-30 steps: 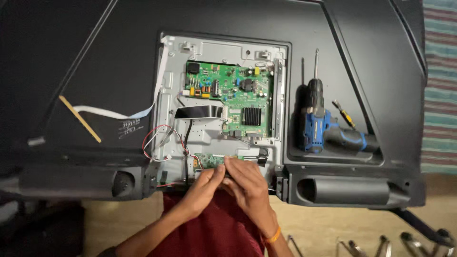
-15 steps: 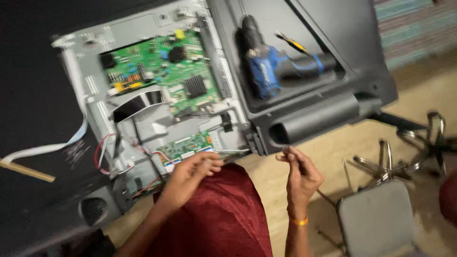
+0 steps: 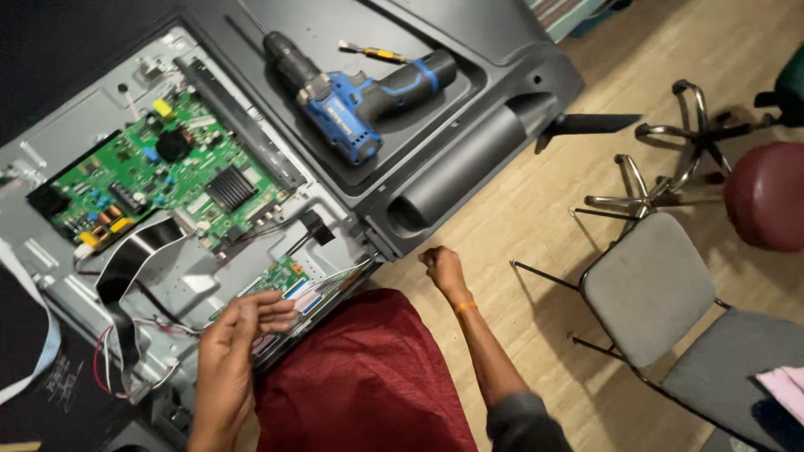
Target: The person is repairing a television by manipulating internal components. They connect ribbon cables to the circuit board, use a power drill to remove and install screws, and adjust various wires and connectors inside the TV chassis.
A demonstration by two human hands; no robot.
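Observation:
A flat television lies face down with its back cover off. My left hand (image 3: pixel 239 335) rests with its fingers stretched over a small green board (image 3: pixel 280 280) and its flat ribbon cables at the near edge of the metal chassis (image 3: pixel 209 276). It grips nothing that I can see. My right hand (image 3: pixel 442 268) is off the set, over the wooden floor, curled into a fist. Whether something small is inside it is hidden. A large green circuit board (image 3: pixel 167 176) sits further up the chassis.
A blue and black cordless drill (image 3: pixel 360 92) and a small yellow-handled screwdriver (image 3: pixel 373 53) lie on the black back panel (image 3: pixel 469 167). A grey-seated chair (image 3: pixel 649 285), a dark red stool (image 3: pixel 766 197) and chrome legs (image 3: pixel 662 167) stand on the floor to the right. Red cloth covers my lap (image 3: pixel 360 377).
My right hand has left the small board and moved right, off the set, closing into a fist. My left hand stays on the board. The view has swung right toward the chairs.

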